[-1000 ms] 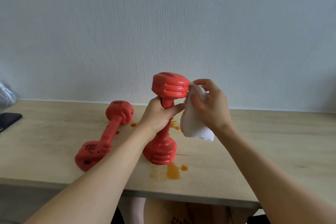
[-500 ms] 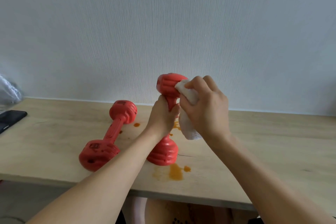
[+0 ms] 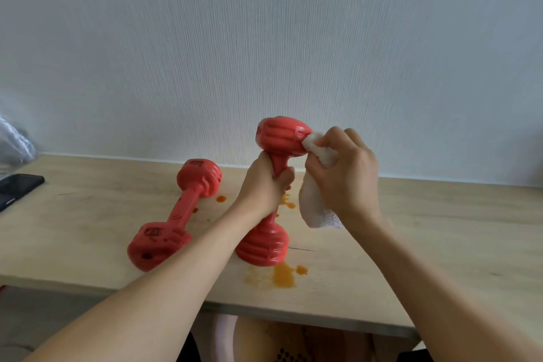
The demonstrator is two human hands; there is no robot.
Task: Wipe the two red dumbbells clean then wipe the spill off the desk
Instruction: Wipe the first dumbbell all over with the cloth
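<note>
One red dumbbell (image 3: 276, 141) stands nearly upright on the wooden desk (image 3: 440, 229), its lower head resting on the desktop. My left hand (image 3: 264, 185) grips its handle. My right hand (image 3: 343, 173) holds a white cloth (image 3: 316, 209) and presses it against the right side of the upper head. A second red dumbbell (image 3: 179, 211) lies flat on the desk to the left, untouched. An orange spill (image 3: 283, 275) sits in front of the standing dumbbell, with smaller orange drops (image 3: 221, 199) behind it.
A black phone (image 3: 16, 188) lies at the desk's left edge, beside a crumpled clear plastic bag (image 3: 14, 141). A pale wall rises directly behind the desk. The desk's front edge runs just below the spill.
My right hand with the cloth moved from over the front of the upper head to its right side. The dumbbell tilted slightly, its top turned left.
</note>
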